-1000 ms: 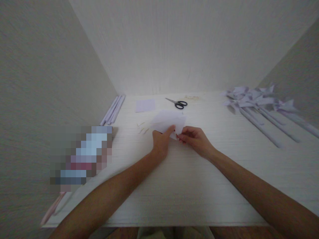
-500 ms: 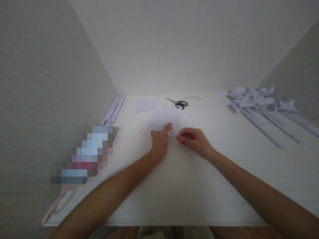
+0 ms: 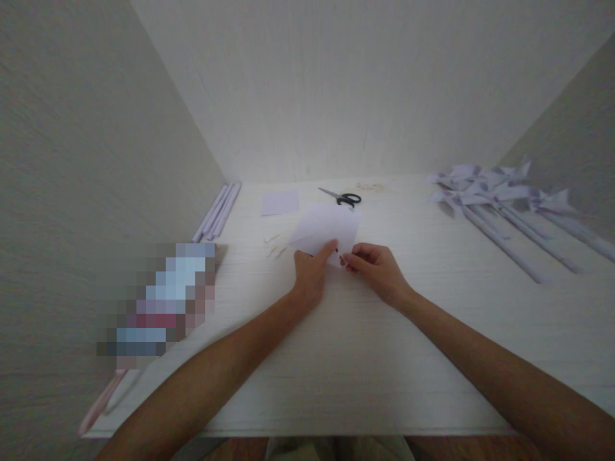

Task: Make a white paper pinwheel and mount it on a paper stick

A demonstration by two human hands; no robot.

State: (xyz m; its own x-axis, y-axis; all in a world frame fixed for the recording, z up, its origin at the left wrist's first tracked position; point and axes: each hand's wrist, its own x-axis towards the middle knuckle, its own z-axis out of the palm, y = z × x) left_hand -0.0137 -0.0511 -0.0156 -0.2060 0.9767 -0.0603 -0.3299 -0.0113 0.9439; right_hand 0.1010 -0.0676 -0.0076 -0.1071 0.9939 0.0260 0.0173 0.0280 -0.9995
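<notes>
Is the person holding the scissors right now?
No, the scissors lie untouched at the back of the table, while both hands pinch the pale paper sheet.

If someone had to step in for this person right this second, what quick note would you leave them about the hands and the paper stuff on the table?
Left hand: pressing down on the near edge of the pale paper sheet lying mid-table.
Right hand: fingertips pinching the sheet's near corner.
Around it: scissors lie just behind the sheet, untouched; a smaller paper square lies to their left; rolled paper sticks lie along the left wall.
Done: several paper pinwheels on sticks lie at the right of the table.
Left: the sheet in hand looks partly folded and has no stick on it.
</notes>
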